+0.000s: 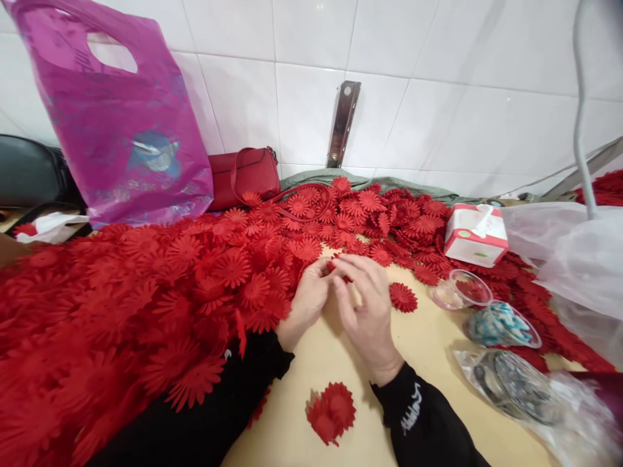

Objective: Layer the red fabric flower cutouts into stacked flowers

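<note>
My left hand [305,299] and my right hand [366,310] meet over the wooden table [341,363], fingertips pinched together on a small red fabric flower [337,265] that is mostly hidden by the fingers. A huge heap of red fabric flowers [146,305] spreads to the left and behind. One single flower [403,297] lies just right of my right hand. A small stack of flowers [332,411] lies near the front, between my black sleeves.
A magenta plastic bag [117,123] and a red handbag [243,176] stand at the tiled wall. On the right are a tissue box [476,233], a clear cup [461,289], a container of blue bits [503,324], and clear plastic bags [574,259].
</note>
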Motion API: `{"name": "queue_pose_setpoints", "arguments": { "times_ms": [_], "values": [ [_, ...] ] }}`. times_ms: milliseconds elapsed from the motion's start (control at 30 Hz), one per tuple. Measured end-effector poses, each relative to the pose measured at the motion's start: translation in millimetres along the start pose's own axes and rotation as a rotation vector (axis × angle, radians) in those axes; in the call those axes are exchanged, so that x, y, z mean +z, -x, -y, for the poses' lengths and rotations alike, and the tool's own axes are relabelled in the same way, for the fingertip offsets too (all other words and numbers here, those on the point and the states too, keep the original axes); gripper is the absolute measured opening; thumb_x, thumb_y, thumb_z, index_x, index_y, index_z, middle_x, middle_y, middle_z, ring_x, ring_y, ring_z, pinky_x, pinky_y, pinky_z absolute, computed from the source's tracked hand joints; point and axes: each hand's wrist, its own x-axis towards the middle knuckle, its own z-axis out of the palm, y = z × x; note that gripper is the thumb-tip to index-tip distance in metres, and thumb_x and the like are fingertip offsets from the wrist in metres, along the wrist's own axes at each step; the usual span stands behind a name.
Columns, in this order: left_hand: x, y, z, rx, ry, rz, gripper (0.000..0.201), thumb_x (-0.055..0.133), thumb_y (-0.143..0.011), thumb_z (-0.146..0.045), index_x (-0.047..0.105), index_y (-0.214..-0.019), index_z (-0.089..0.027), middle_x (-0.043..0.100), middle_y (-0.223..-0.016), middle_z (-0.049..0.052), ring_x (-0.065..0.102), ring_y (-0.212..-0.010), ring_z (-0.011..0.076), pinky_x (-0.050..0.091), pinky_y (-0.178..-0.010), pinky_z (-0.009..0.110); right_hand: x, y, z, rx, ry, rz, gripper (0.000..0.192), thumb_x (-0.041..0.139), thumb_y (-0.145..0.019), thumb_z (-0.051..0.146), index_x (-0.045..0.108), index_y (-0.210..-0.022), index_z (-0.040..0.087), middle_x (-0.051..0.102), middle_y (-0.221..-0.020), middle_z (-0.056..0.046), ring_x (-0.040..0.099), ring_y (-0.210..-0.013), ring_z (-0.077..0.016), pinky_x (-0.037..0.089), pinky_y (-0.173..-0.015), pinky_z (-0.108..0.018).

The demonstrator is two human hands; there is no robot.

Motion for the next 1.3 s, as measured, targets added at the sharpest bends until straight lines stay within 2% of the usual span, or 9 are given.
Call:
{"name": "queue_pose_setpoints", "arguments": {
  "times_ms": [100,200,367,600,767,867,1033,1133,1300],
  "values": [
    [7.2,-5,-7,-0.007,-0.018,0.07,0.033,0.092,-0.072,-0.038,0.078,-0.091,-0.015,0.076,-0.09,0.005,0.068,-0.09,0.0183,0.054,-0.088,0.032,-1,0,-14,0.204,-0.017,-0.063,0.022,0.065,-0.098,0.025,0.074,-0.119,0.024,0.072,-0.119,-0.011,0.065,-0.116,-0.0258,0.051,-0.107,-0.051],
    [11.5,-4,-13,0.002,0.032,0.047,0.035,0.091,-0.073,-0.044,0.079,-0.092,-0.016,0.075,-0.086,0.002,0.065,-0.081,0.0131,0.053,-0.082,0.027,-1,1,-22,0.423,-0.216,-0.053,0.023,0.068,-0.097,0.033,0.074,-0.117,0.023,0.073,-0.118,-0.01,0.067,-0.112,-0.0244,0.053,-0.105,-0.047],
    [11.1,-1,-15,-0.071,0.053,0.067,0.035,0.093,-0.071,-0.042,0.078,-0.087,-0.016,0.075,-0.089,0.002,0.066,-0.081,0.0127,0.053,-0.08,0.026,-2,1,-33,0.679,-0.464,-0.125,0.025,0.073,-0.091,0.041,0.075,-0.106,0.021,0.076,-0.11,-0.007,0.069,-0.104,-0.0227,0.053,-0.1,-0.044],
    [11.2,0,-11,-0.12,0.085,0.055,0.029,0.087,-0.08,-0.038,0.073,-0.095,-0.018,0.076,-0.103,0.005,0.072,-0.095,0.0188,0.056,-0.095,0.036,-3,2,-48,0.768,-0.541,-0.2,0.027,0.074,-0.089,0.046,0.073,-0.098,0.021,0.074,-0.105,-0.005,0.066,-0.098,-0.02,0.051,-0.099,-0.041],
    [6.4,-2,-7,0.132,-0.189,-0.047,0.037,0.081,-0.085,-0.032,0.066,-0.119,-0.025,0.074,-0.118,0.005,0.07,-0.104,0.018,0.054,-0.1,0.035,-2,0,-48,0.725,-0.566,-0.274,0.023,0.075,-0.088,0.042,0.069,-0.096,0.022,0.071,-0.107,-0.004,0.065,-0.098,-0.0183,0.051,-0.095,-0.037],
    [3.8,-4,-6,0.238,-0.406,-0.039,0.015,0.072,-0.091,-0.032,0.073,-0.103,-0.022,0.075,-0.113,0.006,0.068,-0.108,0.0203,0.05,-0.105,0.036,-4,-5,-43,0.709,-0.612,-0.262,0.027,0.079,-0.084,0.035,0.065,-0.104,0.024,0.07,-0.104,-0.002,0.066,-0.092,-0.0166,0.054,-0.09,-0.034],
    [4.9,-5,-6,0.165,-0.302,-0.047,0.027,0.075,-0.089,-0.043,0.078,-0.104,-0.02,0.077,-0.117,0.008,0.067,-0.114,0.0232,0.047,-0.11,0.039,-5,-8,-35,0.698,-0.62,-0.151,0.04,0.08,-0.081,0.03,0.059,-0.115,0.026,0.067,-0.116,-0.004,0.068,-0.093,-0.0157,0.058,-0.085,-0.031],
    [7.7,-4,-9,0.133,-0.212,0.021,0.033,0.081,-0.084,-0.048,0.08,-0.098,-0.019,0.077,-0.11,0.007,0.067,-0.106,0.0213,0.05,-0.104,0.036,-3,-5,-36,0.678,-0.555,-0.085,0.04,0.076,-0.084,0.03,0.056,-0.118,0.026,0.068,-0.111,-0.004,0.068,-0.085,-0.0162,0.059,-0.079,-0.033],
    [10.9,-2,-14,0.089,-0.214,0.09,0.028,0.085,-0.081,-0.041,0.08,-0.093,-0.016,0.077,-0.097,0.006,0.066,-0.093,0.0187,0.05,-0.096,0.033,-1,1,-41,0.554,-0.363,-0.013,0.038,0.071,-0.088,0.029,0.056,-0.123,0.025,0.066,-0.116,-0.007,0.067,-0.091,-0.019,0.058,-0.08,-0.036]
  ]
}}
